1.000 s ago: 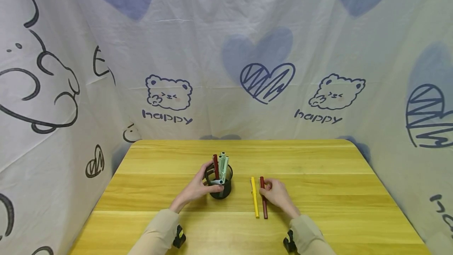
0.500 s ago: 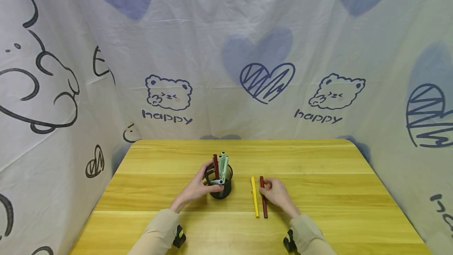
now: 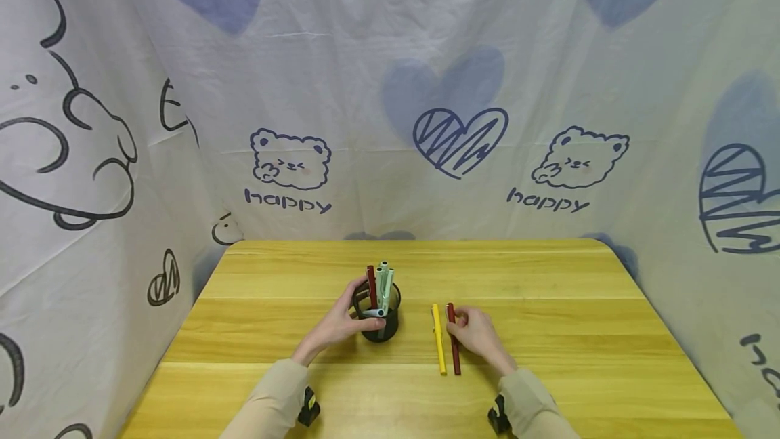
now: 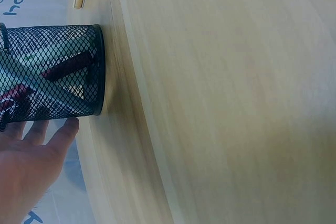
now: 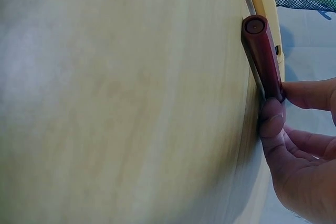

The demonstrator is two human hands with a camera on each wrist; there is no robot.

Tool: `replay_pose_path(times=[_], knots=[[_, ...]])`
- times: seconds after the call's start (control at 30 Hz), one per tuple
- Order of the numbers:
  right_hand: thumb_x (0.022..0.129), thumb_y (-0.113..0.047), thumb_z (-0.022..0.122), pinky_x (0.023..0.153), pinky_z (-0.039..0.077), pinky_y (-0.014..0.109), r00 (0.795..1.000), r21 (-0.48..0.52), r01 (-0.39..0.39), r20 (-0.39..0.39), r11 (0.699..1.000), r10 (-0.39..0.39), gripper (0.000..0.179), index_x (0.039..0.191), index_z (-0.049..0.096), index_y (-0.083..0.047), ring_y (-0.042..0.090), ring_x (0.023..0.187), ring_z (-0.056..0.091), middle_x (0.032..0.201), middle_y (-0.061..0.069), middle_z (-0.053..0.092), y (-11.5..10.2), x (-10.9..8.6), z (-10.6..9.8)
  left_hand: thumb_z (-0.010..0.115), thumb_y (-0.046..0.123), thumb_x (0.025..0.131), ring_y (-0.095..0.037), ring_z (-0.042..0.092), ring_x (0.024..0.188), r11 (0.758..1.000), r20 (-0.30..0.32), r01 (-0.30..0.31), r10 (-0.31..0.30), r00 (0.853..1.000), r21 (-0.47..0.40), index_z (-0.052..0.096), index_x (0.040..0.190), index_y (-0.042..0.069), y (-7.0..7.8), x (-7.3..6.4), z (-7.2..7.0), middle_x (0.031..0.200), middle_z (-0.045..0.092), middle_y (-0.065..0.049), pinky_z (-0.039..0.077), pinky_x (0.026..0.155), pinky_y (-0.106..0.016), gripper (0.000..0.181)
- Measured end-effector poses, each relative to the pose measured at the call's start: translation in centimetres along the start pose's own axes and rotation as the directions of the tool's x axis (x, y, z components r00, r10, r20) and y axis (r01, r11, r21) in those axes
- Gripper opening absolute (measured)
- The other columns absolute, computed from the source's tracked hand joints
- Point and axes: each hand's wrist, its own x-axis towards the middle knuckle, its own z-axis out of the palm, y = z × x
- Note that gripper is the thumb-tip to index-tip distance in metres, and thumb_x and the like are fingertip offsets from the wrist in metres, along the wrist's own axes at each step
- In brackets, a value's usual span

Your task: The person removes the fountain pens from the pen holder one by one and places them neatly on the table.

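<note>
My left hand (image 3: 337, 325) holds a black mesh pen holder (image 3: 391, 328) upright on the table, thumb across its near side and fingers round the far left. Out of the holder stick a dark red pen (image 3: 372, 284) and several pale green pens (image 3: 388, 286). A light-coloured one leans low by the rim. Through the mesh (image 4: 47, 72) in the left wrist view, pens show crossing inside. My right hand (image 3: 478, 332) pinches another dark red pen (image 5: 266, 61) between thumb and forefinger, close over the table. Just left of it lies a yellow pen (image 3: 439, 344), nearly parallel.
The wooden table (image 3: 579, 303) has rounded far corners. White cloth (image 3: 365, 100) with blue hearts and bear drawings hangs behind and at both sides. Dark wrist devices (image 3: 309, 408) sit at both sleeve cuffs.
</note>
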Motion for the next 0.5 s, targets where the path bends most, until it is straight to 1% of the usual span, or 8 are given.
replay_pose_path(times=[0.33,0.5], knots=[[0.090,-0.008,0.071,0.054,0.041,0.021,1.000,0.016,0.008,-0.010,1.000,-0.008,0.034,0.119,0.066,0.011,0.013,0.065,0.053,0.079,0.007,0.065,0.16,-0.08,0.04,0.084,0.022,0.083,-0.039,0.029,0.151,1.000,0.003,0.000,0.000,1.000,0.007,0.023,0.160,0.018,0.01,-0.09,0.00,0.165,0.029,-0.016,0.034,0.118,-0.060,0.098],[0.089,-0.007,0.072,0.054,0.041,0.020,1.000,0.025,0.020,-0.023,0.999,-0.020,0.035,0.118,0.066,0.011,0.012,0.065,0.053,0.079,0.007,0.065,0.31,-0.06,0.15,0.085,0.025,0.083,-0.038,0.030,0.151,1.000,0.000,0.001,-0.001,1.000,0.013,0.023,0.160,0.018,-0.06,-0.05,0.01,0.165,0.028,-0.016,0.034,0.118,-0.060,0.099]])
